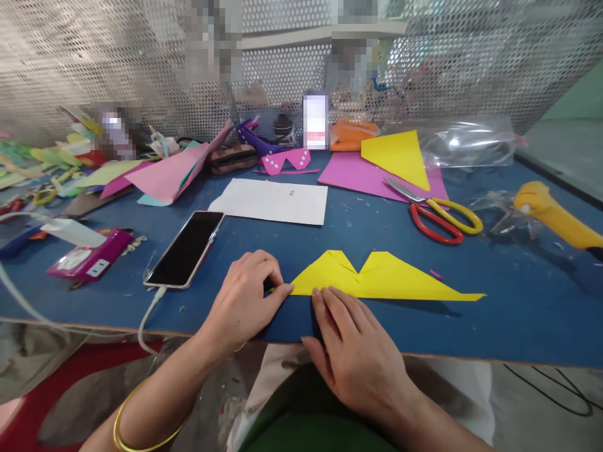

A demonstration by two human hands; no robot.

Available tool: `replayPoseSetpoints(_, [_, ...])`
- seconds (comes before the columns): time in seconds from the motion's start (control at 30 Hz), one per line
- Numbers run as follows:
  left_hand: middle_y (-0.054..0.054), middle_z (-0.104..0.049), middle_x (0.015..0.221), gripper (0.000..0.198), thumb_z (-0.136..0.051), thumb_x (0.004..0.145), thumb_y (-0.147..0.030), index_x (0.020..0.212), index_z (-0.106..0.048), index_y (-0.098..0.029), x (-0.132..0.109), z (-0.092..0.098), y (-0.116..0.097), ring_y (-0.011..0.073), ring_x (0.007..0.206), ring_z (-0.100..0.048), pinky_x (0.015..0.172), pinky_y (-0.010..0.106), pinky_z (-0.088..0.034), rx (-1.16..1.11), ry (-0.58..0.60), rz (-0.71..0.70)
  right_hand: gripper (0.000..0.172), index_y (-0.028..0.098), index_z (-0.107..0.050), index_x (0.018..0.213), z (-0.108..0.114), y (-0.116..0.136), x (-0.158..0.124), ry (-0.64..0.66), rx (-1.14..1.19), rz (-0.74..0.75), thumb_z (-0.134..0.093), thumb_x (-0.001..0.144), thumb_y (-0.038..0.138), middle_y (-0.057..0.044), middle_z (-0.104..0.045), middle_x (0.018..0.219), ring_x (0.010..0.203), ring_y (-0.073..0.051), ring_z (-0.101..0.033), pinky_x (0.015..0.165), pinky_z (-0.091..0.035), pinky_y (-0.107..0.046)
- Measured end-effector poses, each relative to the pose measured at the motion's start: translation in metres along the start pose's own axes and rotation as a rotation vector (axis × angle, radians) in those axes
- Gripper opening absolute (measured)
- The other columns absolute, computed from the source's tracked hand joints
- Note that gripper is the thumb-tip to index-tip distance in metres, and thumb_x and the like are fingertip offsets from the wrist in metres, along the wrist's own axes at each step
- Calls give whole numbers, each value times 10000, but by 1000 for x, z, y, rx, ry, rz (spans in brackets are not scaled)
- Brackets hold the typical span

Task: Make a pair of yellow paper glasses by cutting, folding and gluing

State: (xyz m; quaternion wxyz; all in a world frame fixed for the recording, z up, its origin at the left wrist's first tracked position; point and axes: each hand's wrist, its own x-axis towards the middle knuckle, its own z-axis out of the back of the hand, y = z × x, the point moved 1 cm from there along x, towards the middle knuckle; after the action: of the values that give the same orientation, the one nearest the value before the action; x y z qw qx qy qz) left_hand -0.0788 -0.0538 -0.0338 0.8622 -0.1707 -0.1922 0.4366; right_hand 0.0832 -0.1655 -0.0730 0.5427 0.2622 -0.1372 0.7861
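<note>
A folded piece of yellow paper (377,279) lies on the blue table before me, with two peaks, a V-shaped notch between them and a thin tail at the right. My left hand (252,295) pinches its left tip between thumb and fingers. On the near edge, left of the middle, rest the outstretched fingertips of my right hand (353,342); its thumb is apart, below the paper. Beyond the fold is a sheet of white paper (273,201). Scissors (438,216) with one red and one yellow handle lie open to the right.
A charging phone (186,251) lies left of my left hand. Pink paper glasses (286,162), a yellow sheet (400,154) and a purple sheet (339,176) are further back. A yellow glue gun (556,213) sits at the right. Perforated metal mesh (282,69) stands behind the table.
</note>
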Motion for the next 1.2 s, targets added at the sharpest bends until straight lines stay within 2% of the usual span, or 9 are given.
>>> replayPoseSetpoints(0.27, [6, -629, 871, 148, -620, 823, -174, 695, -553, -203, -3, 3, 3, 192, 856, -548, 832, 392, -415, -43, 8, -15, 519, 29, -600, 1328, 6, 4, 9, 96, 48, -56, -418, 1016, 402, -194, -666, 1124, 1029, -331, -603, 890, -550, -493])
replayPoseSetpoints(0.43, [6, -637, 858, 154, -632, 816, -213, 677, -566, -204, -2, 3, 6, 188, 850, -559, 825, 384, -422, -84, 6, -7, 521, -17, -596, 1306, 2, 12, 17, 100, 119, -15, -390, 1031, 375, -192, -656, 1194, 1102, -312, -577, 971, -519, -449])
replayPoseSetpoints(0.7, [-2, -636, 871, 165, -611, 826, -210, 669, -562, -202, -3, 8, 15, 182, 862, -566, 853, 391, -419, -86, -9, 18, 506, -40, -620, 1272, -2, 10, 16, 78, 36, 44, -388, 1036, 342, -203, -677, 1208, 1123, -329, -582, 953, -516, -449])
replayPoseSetpoints(0.87, [-1, -624, 878, 139, -620, 830, -177, 713, -548, -199, -5, 7, 16, 181, 857, -558, 804, 365, -423, -6, -37, -57, 500, -25, -636, 1256, -1, 10, 18, 83, 14, 60, -384, 1038, 348, -182, -692, 1190, 1115, -322, -581, 925, -518, -437])
replayPoseSetpoints(0.97, [4, -631, 867, 109, -627, 852, -170, 766, -564, -194, -12, 7, 13, 180, 840, -563, 781, 351, -436, 20, -101, -60, 504, -18, -640, 1252, -1, 10, 19, 85, 14, 49, -380, 1040, 358, -175, -696, 1177, 1100, -316, -585, 914, -521, -433])
replayPoseSetpoints(1.03, [18, -657, 902, 61, -575, 902, -153, 892, -627, -184, -21, 6, 7, 179, 868, -578, 794, 337, -454, 42, -189, -104, 499, -15, -647, 1241, -1, 11, 19, 77, 17, 54, -372, 1041, 350, -172, -698, 1167, 1092, -312, -584, 911, -522, -429])
replayPoseSetpoints(1.07, [30, -673, 951, 139, -536, 927, -139, 996, -651, -177, -27, 5, 2, 182, 908, -587, 826, 335, -460, 67, -239, -158, 488, -11, -655, 1229, -1, 11, 19, 69, 19, 59, -372, 1040, 338, -169, -700, 1164, 1090, -311, -584, 913, -522, -428])
replayPoseSetpoints(1.13, [57, -694, 1033, 253, -487, 946, -120, 1124, -663, -149, -38, -1, -7, 202, 965, -589, 900, 360, -452, 162, -236, -328, 462, -6, -665, 1216, -1, 11, 19, 57, 25, 65, -380, 1035, 309, -169, -699, 1170, 1097, -313, -582, 926, -517, -429])
replayPoseSetpoints(1.2, [90, -702, 1075, 289, -458, 953, -134, 1149, -667, -96, -47, -6, -13, 234, 1001, -582, 937, 388, -434, 271, -211, -379, 456, -9, -660, 1227, -2, 11, 18, 59, 30, 65, -393, 1027, 301, -177, -693, 1187, 1110, -322, -581, 944, -511, -435])
